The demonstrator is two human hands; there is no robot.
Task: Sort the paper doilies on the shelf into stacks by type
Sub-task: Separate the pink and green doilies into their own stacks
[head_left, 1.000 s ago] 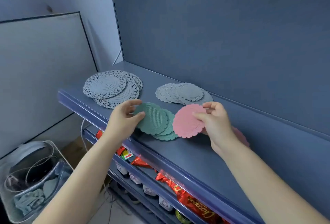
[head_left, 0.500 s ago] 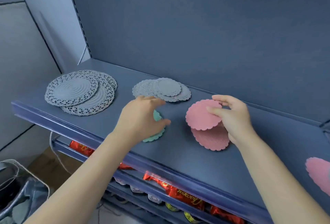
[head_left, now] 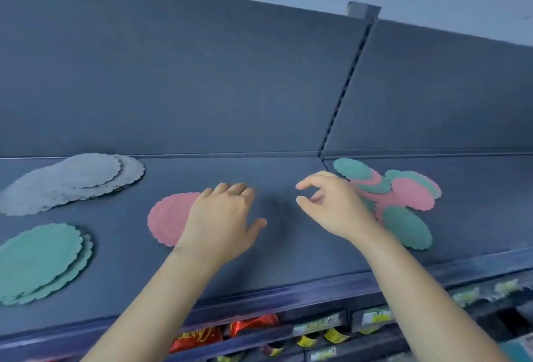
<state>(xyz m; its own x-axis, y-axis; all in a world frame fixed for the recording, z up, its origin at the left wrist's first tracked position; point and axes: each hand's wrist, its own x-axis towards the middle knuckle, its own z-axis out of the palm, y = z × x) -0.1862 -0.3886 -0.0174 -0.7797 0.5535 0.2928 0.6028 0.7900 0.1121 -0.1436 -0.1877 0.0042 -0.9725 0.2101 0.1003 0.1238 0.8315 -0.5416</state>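
Matt paper doilies (head_left: pixel 173 221) lie on a smooth, matt shelf (head_left: pixel 288 255).

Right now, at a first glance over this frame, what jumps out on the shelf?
The jumbled pink and teal doilies at the right, overlapping unsorted just behind the open right hand. At the left lie tidy groups: a grey stack at the back and a teal stack near the shelf's front lip. The left hand rests partly over a pink doily mid-shelf.

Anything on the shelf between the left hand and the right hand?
Nothing: head view shows only bare shelf between left hand and right hand.
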